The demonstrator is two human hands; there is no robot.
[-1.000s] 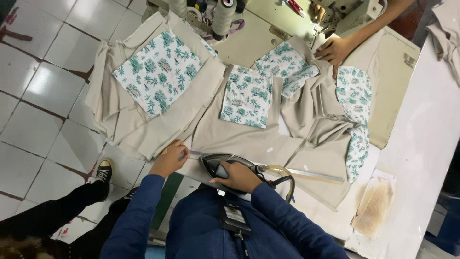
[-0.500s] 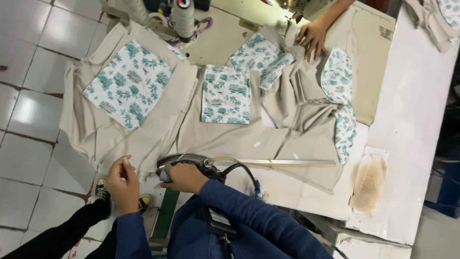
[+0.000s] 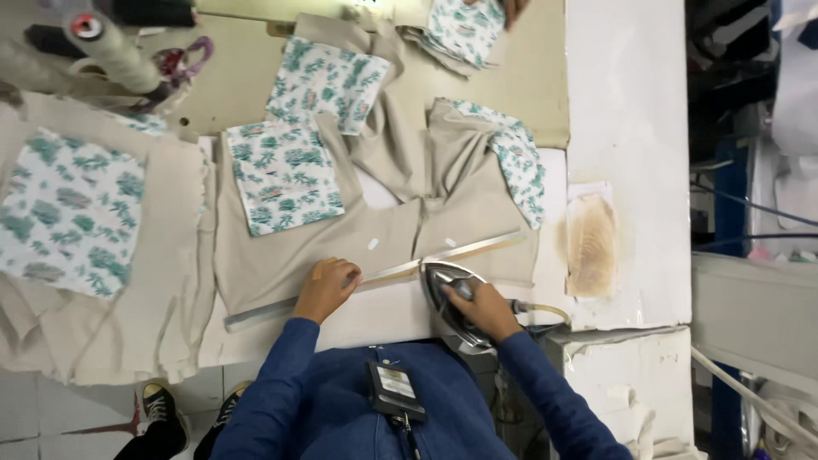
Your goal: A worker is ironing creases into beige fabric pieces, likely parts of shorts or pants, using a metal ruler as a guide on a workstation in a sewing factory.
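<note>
R hand (image 3: pixel 480 304) closed round the handle of the iron (image 3: pixel 452 300), which sits on the beige cloth (image 3: pixel 281 264) at its near hem, tip just beside a long metal ruler (image 3: pixel 383 273). L hand (image 3: pixel 326 288) open, fingers flat, pressing the ruler onto the cloth. Ruler runs slantwise along the hem. A floral patch (image 3: pixel 281 175) lies on the cloth, farther from the person. White tabletop (image 3: pixel 626 128) to the right carries a scorched pad (image 3: pixel 591 244), well apart from the iron.
</note>
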